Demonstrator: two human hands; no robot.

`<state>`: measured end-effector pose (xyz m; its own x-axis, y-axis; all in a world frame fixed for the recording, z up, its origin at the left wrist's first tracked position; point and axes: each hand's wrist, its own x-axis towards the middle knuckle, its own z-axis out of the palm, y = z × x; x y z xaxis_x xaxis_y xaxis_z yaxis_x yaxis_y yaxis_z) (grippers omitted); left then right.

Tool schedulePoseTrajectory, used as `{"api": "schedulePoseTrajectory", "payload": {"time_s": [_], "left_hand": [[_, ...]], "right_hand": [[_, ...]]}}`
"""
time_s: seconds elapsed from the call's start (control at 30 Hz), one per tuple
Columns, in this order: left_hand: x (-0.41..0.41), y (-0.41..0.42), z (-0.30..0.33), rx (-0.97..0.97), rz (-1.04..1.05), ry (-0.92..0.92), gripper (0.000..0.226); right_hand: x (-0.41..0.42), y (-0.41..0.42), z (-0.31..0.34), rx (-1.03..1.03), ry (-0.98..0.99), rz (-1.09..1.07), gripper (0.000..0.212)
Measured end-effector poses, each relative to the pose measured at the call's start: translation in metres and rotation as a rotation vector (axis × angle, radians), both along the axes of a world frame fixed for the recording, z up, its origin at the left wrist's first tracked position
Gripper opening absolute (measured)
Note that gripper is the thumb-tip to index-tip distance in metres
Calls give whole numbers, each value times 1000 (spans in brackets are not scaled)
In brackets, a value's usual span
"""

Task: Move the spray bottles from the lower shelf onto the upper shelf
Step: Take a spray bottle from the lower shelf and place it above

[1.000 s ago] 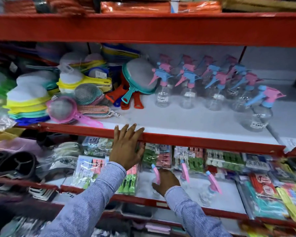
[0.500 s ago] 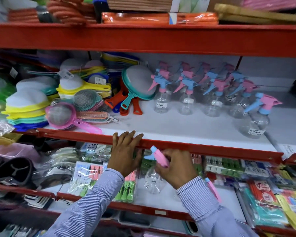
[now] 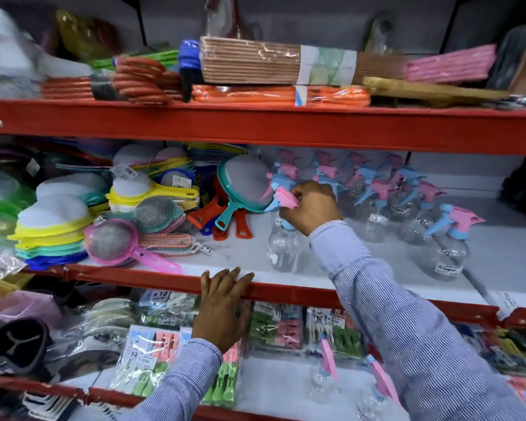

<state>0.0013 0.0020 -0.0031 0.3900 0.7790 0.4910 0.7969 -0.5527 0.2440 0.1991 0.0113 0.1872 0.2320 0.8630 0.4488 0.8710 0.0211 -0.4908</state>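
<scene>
Bottle (image 3: 281,247) now up from lower shelf, under my right hand (image 3: 308,208) fingers pinching its trigger head; left hand (image 3: 222,308) flat on shelf edge (image 3: 134,276); I release next.

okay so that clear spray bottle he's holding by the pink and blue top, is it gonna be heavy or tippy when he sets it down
Probably light: the clear spray bottle looks empty, and the right hand carries it by the trigger head alone. It may tip easily, since the bulky head sits above a see-through body with nothing in it. The plastic looks stiff rather than floppy, though smooth, so perhaps a little slippery.
</scene>
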Motion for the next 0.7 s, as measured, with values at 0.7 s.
{"api": "schedulePoseTrajectory", "payload": {"time_s": [0.7], "left_hand": [[2,6,-2,-17,-6,-17,61]], "right_hand": [[3,27,-77,87,511,-51,59]]}}
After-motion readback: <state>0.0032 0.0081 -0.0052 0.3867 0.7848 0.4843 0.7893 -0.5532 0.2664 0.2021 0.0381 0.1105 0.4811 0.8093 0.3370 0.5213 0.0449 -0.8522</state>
